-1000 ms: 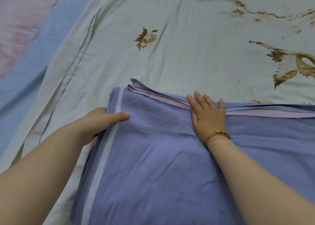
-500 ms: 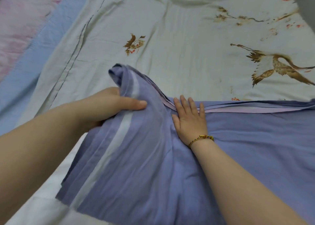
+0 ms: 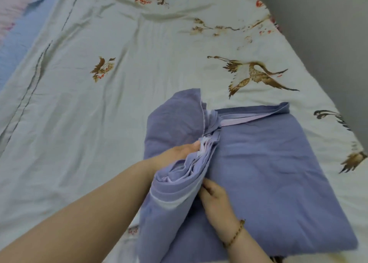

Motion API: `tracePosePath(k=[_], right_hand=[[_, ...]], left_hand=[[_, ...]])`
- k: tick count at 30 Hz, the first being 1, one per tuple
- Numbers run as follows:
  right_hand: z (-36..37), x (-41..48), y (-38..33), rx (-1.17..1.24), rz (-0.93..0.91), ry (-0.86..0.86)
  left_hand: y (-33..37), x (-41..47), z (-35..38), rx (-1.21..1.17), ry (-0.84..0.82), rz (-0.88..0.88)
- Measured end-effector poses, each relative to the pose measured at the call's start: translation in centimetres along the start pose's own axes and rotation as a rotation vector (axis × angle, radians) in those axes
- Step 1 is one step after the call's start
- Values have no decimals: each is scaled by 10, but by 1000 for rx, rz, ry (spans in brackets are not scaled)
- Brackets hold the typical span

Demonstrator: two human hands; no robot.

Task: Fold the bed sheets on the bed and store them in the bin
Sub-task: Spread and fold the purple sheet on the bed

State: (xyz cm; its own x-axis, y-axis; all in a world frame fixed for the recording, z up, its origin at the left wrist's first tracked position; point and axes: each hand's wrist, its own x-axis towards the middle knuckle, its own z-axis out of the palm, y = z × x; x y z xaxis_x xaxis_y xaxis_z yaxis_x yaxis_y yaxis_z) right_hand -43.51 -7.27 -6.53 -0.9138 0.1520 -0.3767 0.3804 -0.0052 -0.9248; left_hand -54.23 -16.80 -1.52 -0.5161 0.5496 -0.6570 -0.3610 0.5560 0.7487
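Head view: a folded purple sheet (image 3: 278,173) lies on the crane-printed bed cover (image 3: 99,123), toward five o'clock. The left hand (image 3: 179,153) grips the sheet's left edge, which is lifted in a bunched fold. At six o'clock the right hand (image 3: 215,201) rests on the sheet with its fingertips hidden under that fold, so I cannot tell its grasp.

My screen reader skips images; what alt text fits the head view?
A left hand grips the raised left side of a folded purple sheet, the right hand resting at the fold; beneath lies a bird-printed bedspread.
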Motion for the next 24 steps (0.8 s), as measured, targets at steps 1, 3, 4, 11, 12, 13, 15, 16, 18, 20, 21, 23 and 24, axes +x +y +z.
tracePosePath(k=[1, 3, 4, 11, 12, 13, 15, 16, 18, 20, 21, 23, 24], right_hand=[[-4, -4, 7, -2, 40, 45], [-24, -19, 16, 224, 128, 60], [-29, -22, 11, 379, 180, 31], [-53, -31, -19, 402, 384, -103], [-56, -32, -17, 281, 374, -75], [-58, -33, -18, 198, 364, -48], [-62, -38, -14, 116, 356, -27], [-63, -40, -10, 59, 354, -30], [-67, -45, -1, -28, 343, -41], [-67, -47, 5, -83, 321, -3], [-66, -47, 5, -97, 310, 12], [-63, -48, 5, -131, 310, 38], [-62, -49, 5, -160, 317, 43]], left_hand=[[-8, 4, 7, 136, 5, 50], [-26, 16, 23, 526, 53, 137], [-31, 20, 29, 707, 100, 158], [-52, 12, 70, 1108, 383, 223], [-53, 12, 72, 1088, 411, 227], [-52, 12, 73, 1068, 429, 240], [-50, 9, 71, 976, 451, 289], [-51, 7, 70, 899, 454, 301], [-51, -6, 69, 755, 483, 327], [-57, -24, 74, 774, 508, 328], [-63, -32, 78, 843, 479, 318], [-73, -41, 89, 987, 333, 207], [-78, -41, 94, 1049, 313, 184]])
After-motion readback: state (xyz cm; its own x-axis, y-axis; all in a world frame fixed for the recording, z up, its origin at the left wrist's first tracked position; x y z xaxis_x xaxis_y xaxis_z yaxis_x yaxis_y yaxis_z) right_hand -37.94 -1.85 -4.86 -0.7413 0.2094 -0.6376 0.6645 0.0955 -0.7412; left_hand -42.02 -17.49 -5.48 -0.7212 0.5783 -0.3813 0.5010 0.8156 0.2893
